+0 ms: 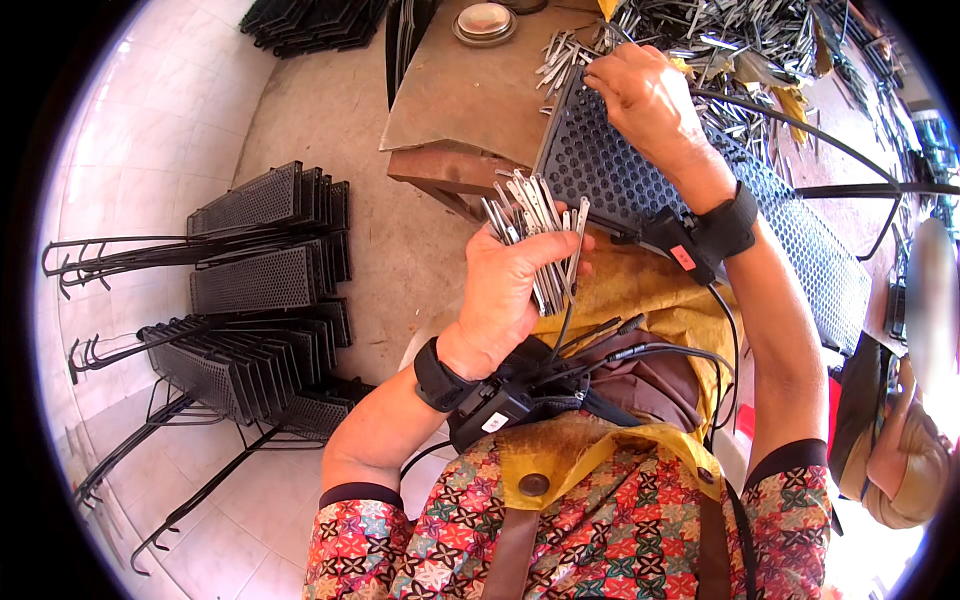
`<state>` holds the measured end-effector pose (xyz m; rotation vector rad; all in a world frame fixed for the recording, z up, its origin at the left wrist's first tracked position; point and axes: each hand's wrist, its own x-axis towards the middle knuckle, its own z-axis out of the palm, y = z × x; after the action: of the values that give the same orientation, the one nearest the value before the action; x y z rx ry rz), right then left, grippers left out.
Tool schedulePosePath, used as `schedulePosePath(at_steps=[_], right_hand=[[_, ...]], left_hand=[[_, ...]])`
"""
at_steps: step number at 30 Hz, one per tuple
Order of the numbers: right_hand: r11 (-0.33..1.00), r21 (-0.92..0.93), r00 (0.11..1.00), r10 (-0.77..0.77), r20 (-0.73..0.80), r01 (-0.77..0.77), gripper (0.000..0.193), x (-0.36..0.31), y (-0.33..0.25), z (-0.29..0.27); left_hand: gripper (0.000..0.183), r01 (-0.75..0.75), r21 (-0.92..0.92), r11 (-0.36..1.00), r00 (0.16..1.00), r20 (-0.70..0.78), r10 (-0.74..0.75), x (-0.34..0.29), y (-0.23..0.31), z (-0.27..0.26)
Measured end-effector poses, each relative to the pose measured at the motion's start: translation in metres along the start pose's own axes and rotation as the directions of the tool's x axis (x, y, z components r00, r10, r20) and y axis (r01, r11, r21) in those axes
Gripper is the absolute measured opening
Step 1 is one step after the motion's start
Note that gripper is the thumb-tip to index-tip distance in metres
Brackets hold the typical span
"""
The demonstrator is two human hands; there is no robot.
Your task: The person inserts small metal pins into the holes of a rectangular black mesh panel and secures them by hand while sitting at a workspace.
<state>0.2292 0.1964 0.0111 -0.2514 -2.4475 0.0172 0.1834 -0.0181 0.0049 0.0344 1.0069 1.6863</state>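
My left hand (500,285) is wrapped round a bundle of thin silvery metal strips (540,215), some with small holes at their ends. The thumb lies across the front of the bundle. A black perforated metal panel (600,165) slants between me and the work table, just right of the bundle. Over its far left end is my right hand (645,100), fingers bent and pressed together. Whatever the right fingertips pinch is too small or hidden to make out. Behind that hand spreads a big heap of loose metal strips (740,40).
Black perforated racks with long hooked rods (245,290) stand in rows on the floor at left. A small round dish (484,22) sits on the brown board (440,100). Black bent rods (850,190) cross the right side. Another person (905,455) is at far right.
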Motion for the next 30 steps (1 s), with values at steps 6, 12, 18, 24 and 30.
schedulePosePath(at_steps=[6,12,18,24,30], right_hand=[[0.815,0.401,0.908,0.364,0.208,-0.419,0.019,-0.010,-0.047,-0.034],[0.214,0.598,0.628,0.400,0.668,-0.773,0.012,-0.035,-0.075,-0.056],[0.099,0.643,0.577,0.560,0.595,-0.760,0.010,-0.036,-0.069,-0.057],[0.122,0.742,0.584,0.703,0.405,-0.660,0.011,-0.035,-0.060,-0.055],[0.562,0.691,0.717,0.691,-0.092,-0.454,0.009,-0.014,-0.019,-0.035]], left_hand=[[0.028,-0.047,-0.019,0.999,0.997,0.056,0.048,-0.001,-0.001,-0.006],[0.024,-0.003,-0.051,0.999,0.996,0.086,0.007,-0.001,0.001,0.000],[0.024,-0.021,0.087,0.996,0.995,0.100,0.012,-0.009,0.002,0.007],[0.020,0.014,0.046,0.999,0.997,0.069,-0.018,-0.005,0.000,0.002],[0.019,0.021,0.040,0.999,1.000,0.016,-0.022,-0.002,0.001,0.004]])
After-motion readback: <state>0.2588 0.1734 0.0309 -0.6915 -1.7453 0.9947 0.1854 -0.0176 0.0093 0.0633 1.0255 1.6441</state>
